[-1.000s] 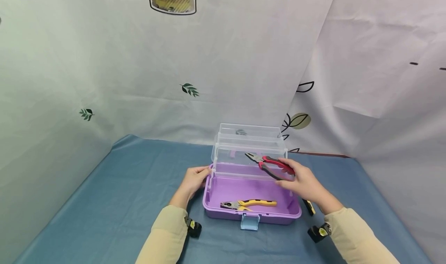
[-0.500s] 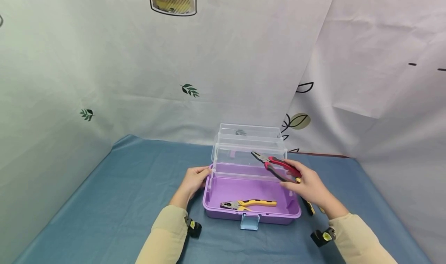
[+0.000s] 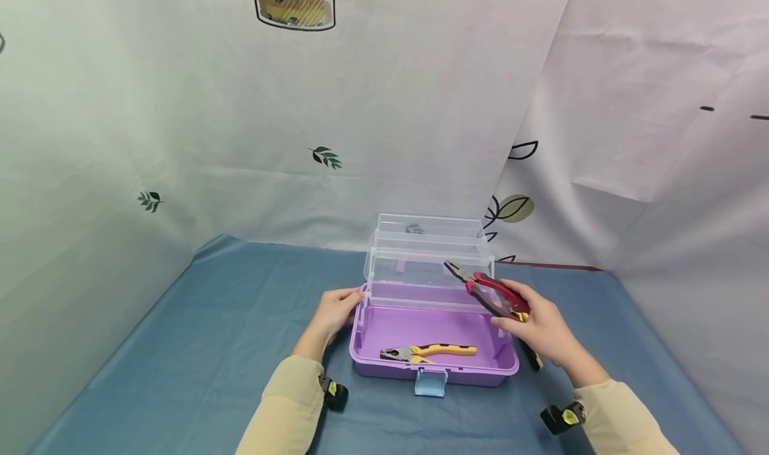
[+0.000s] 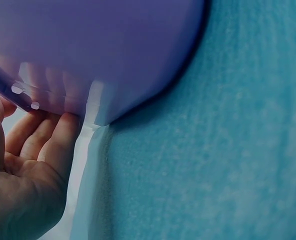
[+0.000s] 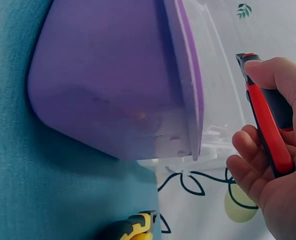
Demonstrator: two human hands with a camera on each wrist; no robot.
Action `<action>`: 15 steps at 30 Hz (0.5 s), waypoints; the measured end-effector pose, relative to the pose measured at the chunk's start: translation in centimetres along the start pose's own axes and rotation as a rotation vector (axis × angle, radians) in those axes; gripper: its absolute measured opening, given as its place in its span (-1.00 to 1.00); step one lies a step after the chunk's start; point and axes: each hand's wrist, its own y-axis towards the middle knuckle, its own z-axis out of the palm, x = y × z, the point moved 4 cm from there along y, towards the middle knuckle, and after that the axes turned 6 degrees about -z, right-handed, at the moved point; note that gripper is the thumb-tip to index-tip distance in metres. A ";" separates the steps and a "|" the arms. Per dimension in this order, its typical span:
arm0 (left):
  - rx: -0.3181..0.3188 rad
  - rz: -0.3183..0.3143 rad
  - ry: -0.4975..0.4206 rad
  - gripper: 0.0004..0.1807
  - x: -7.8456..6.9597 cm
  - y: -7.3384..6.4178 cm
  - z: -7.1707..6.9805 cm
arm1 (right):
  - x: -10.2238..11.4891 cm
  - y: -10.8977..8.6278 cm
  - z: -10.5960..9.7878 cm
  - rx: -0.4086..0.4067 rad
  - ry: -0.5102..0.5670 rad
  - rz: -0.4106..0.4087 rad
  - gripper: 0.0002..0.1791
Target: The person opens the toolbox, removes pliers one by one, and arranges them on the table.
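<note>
A purple toolbox (image 3: 393, 369) stands on the table with its transparent lid (image 3: 430, 243) raised at the back. My left hand (image 3: 329, 316) grips the box's rear left rim, thumb above and fingers against the side wall (image 4: 138, 45). Over the box's right end, my right hand (image 3: 543, 326) holds red-and-black pliers (image 3: 470, 280) in the air, handles spread and nose to the upper left. Inside the box, yellow-and-black pliers (image 3: 446, 349) lie near the front wall. A light blue latch (image 3: 430, 383) hangs down in front.
Just right of the box lies a yellow-and-black tool (image 5: 138, 227), partly hidden in the head view by my right hand; its kind is unclear. Blue cloth (image 3: 240, 348) covers the table. White printed curtains (image 3: 420, 108) hang behind and at the sides.
The right hand has moved right and slightly down with the red-and-black pliers, from above the box toward its right end. The left hand, toolbox and yellow-and-black pliers stay put.
</note>
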 end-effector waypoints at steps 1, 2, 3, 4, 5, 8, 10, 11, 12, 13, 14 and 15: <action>-0.001 0.000 -0.002 -0.63 0.0 0.0 0.0 | -0.1 -0.1 0.0 -0.004 0.001 -0.002 -0.16; 0.000 0.001 -0.005 -0.63 0.1 0.0 0.0 | -0.2 -0.2 0.0 -0.010 -0.002 -0.005 -0.17; 0.000 -0.001 -0.007 -0.63 0.1 0.0 0.0 | -0.3 -0.3 0.0 -0.015 -0.005 -0.008 -0.17; -0.001 0.001 -0.008 -0.63 0.1 0.0 0.0 | -0.4 -0.3 0.0 -0.022 -0.007 -0.007 -0.18; -0.001 0.000 -0.009 -0.63 0.1 0.0 0.0 | -0.4 -0.4 0.0 -0.026 -0.010 -0.008 -0.18; -0.004 -0.003 -0.010 -0.63 0.2 0.1 0.0 | -0.6 -0.6 0.0 -0.036 -0.016 -0.005 -0.18; -0.007 -0.005 -0.005 -0.64 0.2 0.1 0.0 | -0.6 -0.7 -0.1 -0.044 -0.019 -0.003 -0.18; -0.008 -0.006 -0.002 -0.64 0.2 0.1 0.0 | -0.6 -0.7 -0.1 -0.049 -0.023 -0.001 -0.18; -0.009 -0.008 0.001 -0.64 0.2 0.1 0.0 | -0.7 -0.8 -0.1 -0.054 -0.026 0.000 -0.18; -0.009 -0.007 0.003 -0.63 0.2 0.1 0.0 | -0.7 -0.8 -0.1 -0.058 -0.027 0.001 -0.19; -0.009 -0.006 0.005 -0.63 0.2 0.1 0.0 | -0.7 -0.8 -0.1 -0.062 -0.027 0.000 -0.19; -0.006 -0.003 0.005 -0.63 0.2 0.1 0.0 | -0.8 -0.9 -0.1 -0.068 -0.025 -0.001 -0.19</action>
